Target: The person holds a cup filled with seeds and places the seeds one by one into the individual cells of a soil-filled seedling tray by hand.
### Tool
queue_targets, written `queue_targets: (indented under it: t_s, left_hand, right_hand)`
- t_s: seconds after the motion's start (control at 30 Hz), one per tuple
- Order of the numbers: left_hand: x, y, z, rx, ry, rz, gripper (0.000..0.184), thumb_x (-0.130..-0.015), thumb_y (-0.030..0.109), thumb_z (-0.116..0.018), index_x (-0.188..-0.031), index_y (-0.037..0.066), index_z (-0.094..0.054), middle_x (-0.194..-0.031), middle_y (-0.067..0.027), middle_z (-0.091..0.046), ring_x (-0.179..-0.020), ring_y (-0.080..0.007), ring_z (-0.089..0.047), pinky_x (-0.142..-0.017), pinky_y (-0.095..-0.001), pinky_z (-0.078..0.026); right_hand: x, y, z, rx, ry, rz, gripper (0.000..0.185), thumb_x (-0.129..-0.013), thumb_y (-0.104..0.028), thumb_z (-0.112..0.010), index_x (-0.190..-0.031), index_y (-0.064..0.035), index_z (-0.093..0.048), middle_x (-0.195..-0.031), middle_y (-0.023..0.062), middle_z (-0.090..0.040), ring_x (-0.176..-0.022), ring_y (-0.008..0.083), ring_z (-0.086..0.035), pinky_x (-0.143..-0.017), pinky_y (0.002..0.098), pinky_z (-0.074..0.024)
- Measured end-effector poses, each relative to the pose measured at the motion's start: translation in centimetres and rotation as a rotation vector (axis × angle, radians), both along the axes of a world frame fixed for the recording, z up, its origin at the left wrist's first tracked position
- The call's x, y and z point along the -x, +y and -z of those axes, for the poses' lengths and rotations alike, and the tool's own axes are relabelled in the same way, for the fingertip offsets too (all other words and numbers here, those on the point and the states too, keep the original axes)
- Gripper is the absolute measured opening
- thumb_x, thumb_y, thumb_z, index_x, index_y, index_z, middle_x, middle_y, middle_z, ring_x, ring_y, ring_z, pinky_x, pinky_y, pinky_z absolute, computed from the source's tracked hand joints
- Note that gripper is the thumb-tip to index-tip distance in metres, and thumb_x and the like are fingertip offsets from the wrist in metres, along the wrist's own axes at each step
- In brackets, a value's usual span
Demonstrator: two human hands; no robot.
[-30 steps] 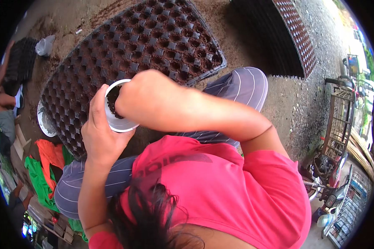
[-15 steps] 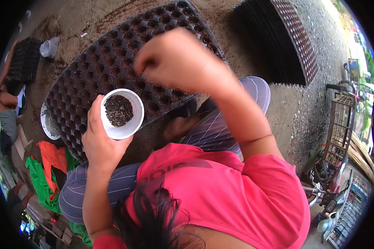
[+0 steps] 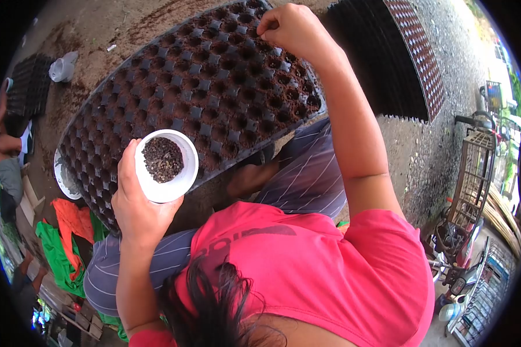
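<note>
A white cup (image 3: 186,180) with small dark seeds (image 3: 163,159) inside is held in my left hand (image 3: 142,208), fingers wrapped round its side. Under and beyond it lies a black cell tray (image 3: 176,124), its many round cells lined with brown soil. My right hand (image 3: 292,29) is over the tray's far right part, thumb and fingertips pinched together. What the pinch holds, if anything, is too small to see.
A tall stack of black trays (image 3: 388,63) stands at the upper right. Green cloth (image 3: 58,254) and orange cloth (image 3: 72,222) lie at the left, near a white dish (image 3: 65,176). Other people's limbs (image 3: 7,144) show at the left edge. A metal-framed cart (image 3: 473,168) stands at the right.
My right hand has come out of the cup and moved up and right across the tray to its far end. The cup stays in my left hand, its seeds now uncovered.
</note>
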State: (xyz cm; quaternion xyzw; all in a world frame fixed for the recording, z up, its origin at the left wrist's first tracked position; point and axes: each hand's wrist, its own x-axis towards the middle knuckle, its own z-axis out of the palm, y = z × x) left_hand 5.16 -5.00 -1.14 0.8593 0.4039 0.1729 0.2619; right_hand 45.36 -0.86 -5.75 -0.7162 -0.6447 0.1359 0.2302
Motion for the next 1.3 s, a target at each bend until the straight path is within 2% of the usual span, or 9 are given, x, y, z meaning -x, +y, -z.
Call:
queue_targets:
  t_s: [0.07, 0.13, 0.43, 0.87, 1.03, 1.23, 1.3]
  left_hand:
    - [-0.2, 0.1, 0.0, 0.024, 0.023, -0.028, 0.106, -0.063, 0.010, -0.091, -0.153, 0.005, -0.036, -0.140, -0.0227, -0.059, -0.122, -0.0414, -0.064, -0.100, -0.0461, -0.055]
    - [-0.4, 0.1, 0.1, 0.037, 0.014, -0.036, 0.106, -0.063, 0.010, -0.091, -0.153, 0.005, -0.036, -0.140, -0.0225, -0.059, -0.122, -0.0413, -0.064, -0.100, -0.0461, -0.055]
    - [-0.4, 0.6, 0.3, 0.036, 0.002, -0.032, 0.106, -0.063, 0.009, -0.091, -0.153, 0.005, -0.035, -0.140, -0.0225, -0.059, -0.121, -0.0410, -0.065, -0.099, -0.0449, -0.056]
    - [-0.5, 0.6, 0.3, 0.038, -0.014, -0.038, 0.105, -0.064, 0.008, -0.091, -0.153, 0.005, -0.035, -0.139, -0.0226, -0.060, -0.119, -0.0402, -0.066, -0.098, -0.0448, -0.056]
    - [-0.4, 0.7, 0.3, 0.035, -0.004, -0.032, 0.106, -0.063, 0.008, -0.091, -0.153, 0.005, -0.035, -0.139, -0.0225, -0.059, -0.120, -0.0401, -0.066, -0.099, -0.0449, -0.056]
    - [-0.2, 0.7, 0.2, 0.046, -0.003, -0.035, 0.107, -0.063, 0.008, -0.091, -0.153, 0.005, -0.035, -0.140, -0.0227, -0.059, -0.120, -0.0408, -0.066, -0.099, -0.0452, -0.056]
    - [-0.2, 0.7, 0.2, 0.046, 0.003, -0.034, 0.107, -0.063, 0.008, -0.091, -0.153, 0.005, -0.035, -0.139, -0.0227, -0.059, -0.120, -0.0410, -0.066, -0.098, -0.0453, -0.056]
  right_hand:
    - [0.4, 0.9, -1.0, -0.046, -0.023, 0.005, 0.016, -0.079, -0.009, -0.072, -0.093, -0.0088, -0.080, -0.075, 0.0133, -0.074, -0.061, 0.0237, -0.072, -0.067, 0.0367, -0.0600]
    - [1.2, 1.6, -3.1, 0.178, 0.161, 0.118, 0.018, -0.078, -0.006, -0.067, -0.090, -0.0021, -0.080, -0.083, 0.0227, -0.074, -0.078, 0.0349, -0.075, -0.077, 0.0415, -0.0593]
    - [0.5, 2.7, -2.0, 0.083, 0.067, -0.011, 0.021, -0.075, -0.003, -0.067, -0.092, -0.0022, -0.080, -0.085, 0.0220, -0.074, -0.081, 0.0353, -0.075, -0.078, 0.0417, -0.0590]
    - [0.3, 3.5, -1.0, 0.042, 0.041, -0.033, 0.020, -0.074, -0.005, -0.069, -0.090, -0.0040, -0.080, -0.086, 0.0201, -0.075, -0.084, 0.0356, -0.075, -0.080, 0.0427, -0.0588]
    - [0.4, 3.5, -1.4, 0.028, -0.010, -0.051, 0.019, -0.075, -0.008, -0.073, -0.092, -0.0032, -0.080, -0.085, 0.0203, -0.075, -0.081, 0.0349, -0.075, -0.078, 0.0426, -0.0589]
    - [1.2, 3.7, -3.3, 0.188, 0.068, 0.025, 0.018, -0.077, -0.011, -0.077, -0.093, -0.0032, -0.079, -0.081, 0.0203, -0.074, -0.076, 0.0332, -0.075, -0.077, 0.0419, -0.0590]
    - [1.1, 4.0, -2.9, 0.158, 0.058, 0.024, 0.018, -0.077, -0.011, -0.077, -0.093, -0.0032, -0.079, -0.081, 0.0201, -0.074, -0.076, 0.0333, -0.074, -0.076, 0.0420, -0.0590]
